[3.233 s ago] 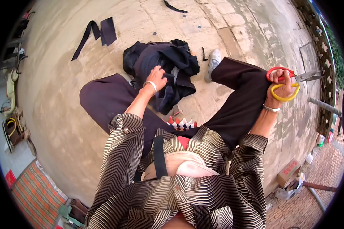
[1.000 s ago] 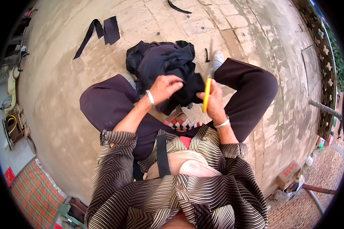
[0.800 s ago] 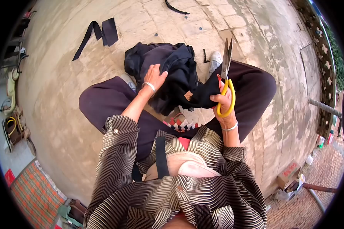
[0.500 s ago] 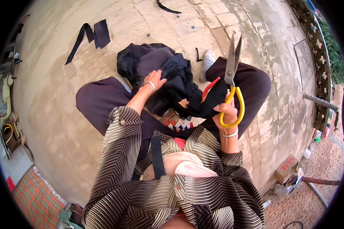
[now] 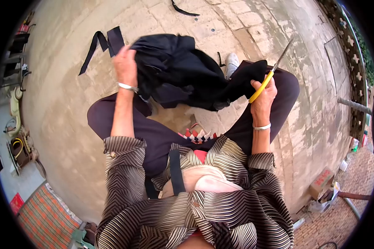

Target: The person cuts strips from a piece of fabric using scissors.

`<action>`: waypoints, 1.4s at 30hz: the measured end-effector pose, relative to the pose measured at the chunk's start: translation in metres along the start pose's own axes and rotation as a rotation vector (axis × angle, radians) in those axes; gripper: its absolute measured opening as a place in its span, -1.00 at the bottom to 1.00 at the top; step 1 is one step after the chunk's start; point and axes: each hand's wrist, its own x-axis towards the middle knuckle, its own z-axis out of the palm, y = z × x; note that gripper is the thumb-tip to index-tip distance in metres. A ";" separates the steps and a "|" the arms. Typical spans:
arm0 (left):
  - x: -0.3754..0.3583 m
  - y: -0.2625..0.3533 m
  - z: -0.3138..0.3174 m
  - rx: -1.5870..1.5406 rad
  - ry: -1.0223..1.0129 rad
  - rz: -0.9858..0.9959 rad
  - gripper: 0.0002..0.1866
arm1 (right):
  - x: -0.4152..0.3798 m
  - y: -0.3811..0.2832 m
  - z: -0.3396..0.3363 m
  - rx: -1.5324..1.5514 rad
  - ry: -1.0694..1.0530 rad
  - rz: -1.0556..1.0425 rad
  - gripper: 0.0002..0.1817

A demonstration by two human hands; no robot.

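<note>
A black garment (image 5: 183, 68) is stretched between my two hands, over the gap between my knees. My left hand (image 5: 126, 68) is closed at its far left edge, gripping the fabric; the fingertips are partly hidden and a little blurred. Scissors with yellow handles (image 5: 262, 87) are in my right hand (image 5: 264, 101), blades pointing up and away to the right, seen nearly edge-on. The same hand also pinches the right end of the black cloth. A patterned cloth in red, white and dark blue (image 5: 197, 136) shows under the garment, near my lap.
Dark cloth strips (image 5: 97, 45) lie on the paved ground (image 5: 66, 108) beyond my left hand. Another black strip (image 5: 183, 8) lies farther off. To the right stand a cardboard box (image 5: 321, 182) and a metal pipe (image 5: 355, 106). A plaid mat (image 5: 47, 216) is at lower left.
My left hand has gone from resting on the heap to holding its left edge, moved up and left. The garment is now spread and lifted. The scissors have turned edge-on, tilting right.
</note>
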 end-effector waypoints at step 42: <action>-0.030 -0.004 -0.076 -0.886 -0.182 -0.257 -0.78 | -0.028 0.066 0.223 -0.164 -0.500 -0.228 -0.50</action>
